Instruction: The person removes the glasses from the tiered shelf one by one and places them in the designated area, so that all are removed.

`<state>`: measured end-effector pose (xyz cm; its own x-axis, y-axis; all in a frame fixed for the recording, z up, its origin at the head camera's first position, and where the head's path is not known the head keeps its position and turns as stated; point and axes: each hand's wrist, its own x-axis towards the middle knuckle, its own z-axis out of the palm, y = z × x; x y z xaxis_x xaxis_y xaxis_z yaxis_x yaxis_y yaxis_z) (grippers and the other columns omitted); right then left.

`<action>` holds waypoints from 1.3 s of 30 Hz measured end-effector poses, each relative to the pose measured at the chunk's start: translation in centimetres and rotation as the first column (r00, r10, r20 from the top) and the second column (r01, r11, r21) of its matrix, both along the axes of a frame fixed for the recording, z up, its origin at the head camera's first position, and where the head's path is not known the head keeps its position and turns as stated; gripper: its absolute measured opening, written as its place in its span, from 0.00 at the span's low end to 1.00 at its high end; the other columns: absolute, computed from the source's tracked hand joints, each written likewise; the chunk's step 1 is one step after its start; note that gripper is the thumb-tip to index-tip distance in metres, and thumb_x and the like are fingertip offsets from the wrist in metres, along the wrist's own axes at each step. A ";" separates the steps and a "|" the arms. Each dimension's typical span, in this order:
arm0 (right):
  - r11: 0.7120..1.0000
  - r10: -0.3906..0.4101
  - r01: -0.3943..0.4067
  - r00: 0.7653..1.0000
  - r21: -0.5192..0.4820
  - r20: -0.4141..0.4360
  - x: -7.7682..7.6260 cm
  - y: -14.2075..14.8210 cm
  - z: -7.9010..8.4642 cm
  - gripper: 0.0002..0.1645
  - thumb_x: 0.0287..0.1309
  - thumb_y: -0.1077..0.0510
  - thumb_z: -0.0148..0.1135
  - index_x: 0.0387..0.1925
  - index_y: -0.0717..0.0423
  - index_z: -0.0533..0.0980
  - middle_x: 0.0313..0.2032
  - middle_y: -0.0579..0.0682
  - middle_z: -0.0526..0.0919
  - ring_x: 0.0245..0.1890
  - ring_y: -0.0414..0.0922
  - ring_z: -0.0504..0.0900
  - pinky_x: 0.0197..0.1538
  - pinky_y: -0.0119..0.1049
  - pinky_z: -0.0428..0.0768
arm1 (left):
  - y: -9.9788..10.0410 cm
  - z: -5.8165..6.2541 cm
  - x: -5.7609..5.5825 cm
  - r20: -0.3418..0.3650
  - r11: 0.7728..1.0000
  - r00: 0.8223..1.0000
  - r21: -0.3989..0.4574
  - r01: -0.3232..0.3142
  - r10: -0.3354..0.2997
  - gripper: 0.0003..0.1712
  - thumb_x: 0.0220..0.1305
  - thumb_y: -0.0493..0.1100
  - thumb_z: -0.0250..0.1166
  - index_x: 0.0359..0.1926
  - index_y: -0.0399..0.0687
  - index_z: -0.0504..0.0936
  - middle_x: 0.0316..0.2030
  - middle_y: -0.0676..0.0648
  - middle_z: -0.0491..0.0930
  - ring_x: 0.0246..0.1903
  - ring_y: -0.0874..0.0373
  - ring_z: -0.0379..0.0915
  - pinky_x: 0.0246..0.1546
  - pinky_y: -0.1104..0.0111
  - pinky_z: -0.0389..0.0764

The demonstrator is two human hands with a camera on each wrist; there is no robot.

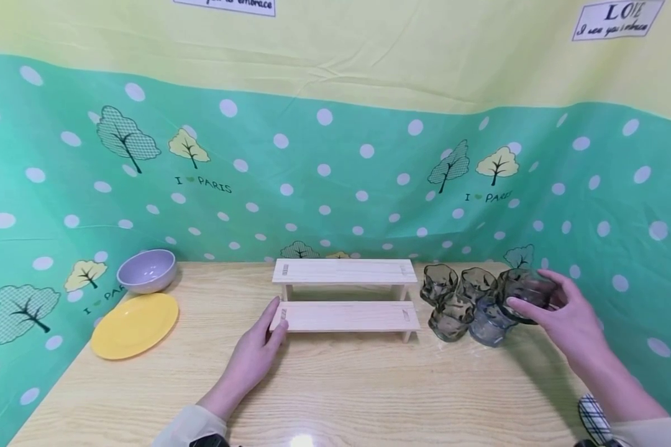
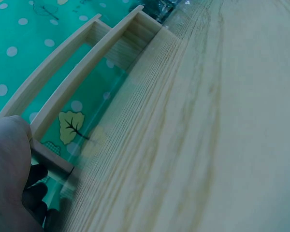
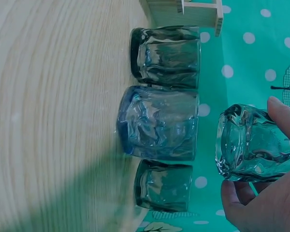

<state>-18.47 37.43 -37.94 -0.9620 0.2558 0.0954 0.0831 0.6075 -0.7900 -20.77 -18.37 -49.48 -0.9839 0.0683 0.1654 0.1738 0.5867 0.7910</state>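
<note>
My left hand (image 1: 254,355) grips the left end of a two-step wooden rack (image 1: 346,316), thumb at the front of the lower step. In the left wrist view its fingers (image 2: 35,191) curl beside the rack's end leg. Over on the right, my right hand (image 1: 578,320) holds a dark, wavy-sided glass tumbler (image 3: 249,142) between thumb and fingers, raised off the table. Below and beside it stand several smoky tumblers (image 1: 450,318) and a bluish tumbler (image 3: 159,123), grouped close together right of the rack. The raised tumbler partly hides those behind it in the head view.
At the left, a purple bowl (image 1: 147,271) stands behind a yellow plate (image 1: 135,326). A green and yellow printed cloth (image 1: 324,186) hangs around the wooden table (image 1: 369,397). Near the right forearm lies a checked item (image 1: 594,419), partly hidden.
</note>
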 end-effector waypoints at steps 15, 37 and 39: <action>0.997 -0.039 0.036 0.998 -0.063 -0.046 0.3 2.8 -1.6 0.67 0.68 0.42 0.80 0.90 0.55 0.46 0.52 0.19 0.73 0.48 0.21 0.73 0.44 0.13 0.76 | 0.1 0.0 0.0 0.005 1.000 1.000 0.012 -0.004 0.004 0.41 0.88 0.62 0.53 0.90 0.53 0.57 0.77 0.36 0.73 0.76 0.39 0.69 0.78 0.40 0.67; 0.994 -0.101 0.103 0.988 -0.020 0.113 -0.4 4.9 -5.3 0.76 0.68 0.34 0.76 0.88 0.64 0.36 0.80 0.80 0.52 0.76 0.80 0.55 0.74 0.79 0.59 | 0.1 0.2 0.1 0.007 1.000 1.000 0.002 -0.006 0.006 0.41 0.88 0.62 0.53 0.89 0.51 0.57 0.80 0.38 0.67 0.79 0.39 0.63 0.79 0.41 0.65; 0.994 -0.101 0.104 0.988 -0.025 0.121 -0.4 4.8 -5.7 0.77 0.67 0.34 0.77 0.88 0.65 0.36 0.79 0.80 0.53 0.76 0.79 0.56 0.74 0.78 0.60 | 0.1 0.1 0.1 0.008 1.000 1.000 0.005 -0.005 0.005 0.41 0.88 0.62 0.53 0.89 0.51 0.57 0.80 0.38 0.68 0.79 0.39 0.63 0.79 0.41 0.65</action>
<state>-18.90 42.20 -43.62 -0.9345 0.3548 -0.0278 0.2384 0.5662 -0.7890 -20.64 -18.27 -49.34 -0.9855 0.0623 0.1576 0.1640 0.5837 0.7952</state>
